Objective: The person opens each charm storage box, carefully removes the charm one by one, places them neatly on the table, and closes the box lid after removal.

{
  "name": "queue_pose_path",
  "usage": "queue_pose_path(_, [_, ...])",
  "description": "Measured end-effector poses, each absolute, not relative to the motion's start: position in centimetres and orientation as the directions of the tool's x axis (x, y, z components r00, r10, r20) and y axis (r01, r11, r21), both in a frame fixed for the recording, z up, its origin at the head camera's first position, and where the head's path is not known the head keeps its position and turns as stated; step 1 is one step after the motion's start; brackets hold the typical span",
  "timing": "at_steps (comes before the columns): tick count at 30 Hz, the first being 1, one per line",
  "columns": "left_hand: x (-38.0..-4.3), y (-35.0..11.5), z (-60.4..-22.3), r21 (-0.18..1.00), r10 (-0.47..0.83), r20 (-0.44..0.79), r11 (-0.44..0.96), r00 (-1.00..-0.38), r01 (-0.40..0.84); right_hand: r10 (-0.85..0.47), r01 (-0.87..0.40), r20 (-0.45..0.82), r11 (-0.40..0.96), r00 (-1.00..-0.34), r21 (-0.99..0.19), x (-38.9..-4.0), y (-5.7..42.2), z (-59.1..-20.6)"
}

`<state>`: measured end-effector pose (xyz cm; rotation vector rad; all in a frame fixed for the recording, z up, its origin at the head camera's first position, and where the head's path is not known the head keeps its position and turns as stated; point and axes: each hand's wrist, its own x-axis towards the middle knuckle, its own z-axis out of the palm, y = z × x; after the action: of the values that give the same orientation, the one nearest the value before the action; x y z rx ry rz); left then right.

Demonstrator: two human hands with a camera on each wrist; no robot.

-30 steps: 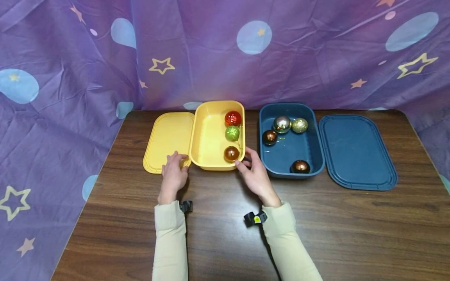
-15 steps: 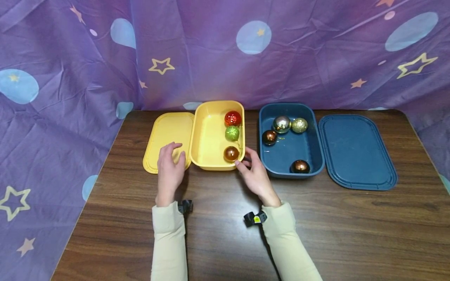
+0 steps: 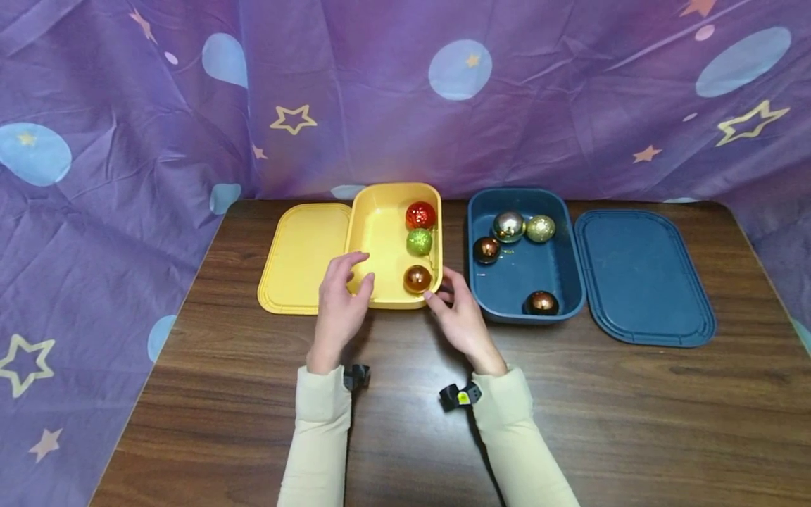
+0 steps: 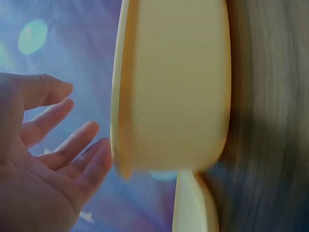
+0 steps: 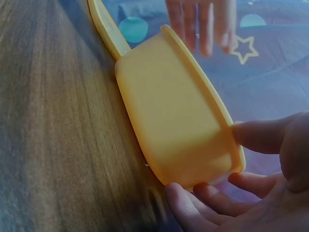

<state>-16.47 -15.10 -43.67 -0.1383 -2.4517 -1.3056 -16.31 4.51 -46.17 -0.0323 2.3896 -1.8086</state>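
Observation:
A yellow plastic box stands lidless on the table. Inside it, along the right wall, lie a red Christmas ball, a green glitter ball and an amber ball. My right hand grips the box's near right corner; the right wrist view shows the thumb on the rim and fingers against the side wall. Over the near left corner hovers my left hand, its fingers loosely spread and holding nothing. The left wrist view has its fingertips beside the box rim.
The yellow lid lies flat left of the yellow box. To the right stands a blue box with several shiny Christmas balls, such as a silver one. A blue lid lies beyond it. Purple cloth hangs behind the table.
My left hand has risen off the yellow lid's near right corner and moved right to the yellow box. My right hand stays at the box corner.

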Motion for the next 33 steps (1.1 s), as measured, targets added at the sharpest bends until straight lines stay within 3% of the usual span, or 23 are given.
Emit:
queue_pose_path(8, [-16.6, -12.6, -43.5, 0.73, 0.08, 0.339, 0.606, -0.938, 0.315, -0.093, 0.048, -0.073, 0.253, -0.993, -0.966, -16.3, 4.3, -46.5])
queue_pose_path(17, [-18.2, -12.0, -42.9, 0.696, 0.187, 0.093, 0.691, -0.978, 0.198, -0.094, 0.042, -0.066, 0.243, -0.993, -0.969, -16.1, 4.0, -46.7])
queue_pose_path(33, [-19.5, -10.0, -43.9, 0.58, 0.14, -0.02, 0.808, -0.99, 0.103, -0.091, 0.033, -0.058, 0.252, -0.994, -0.967, -16.4, 4.4, -46.7])
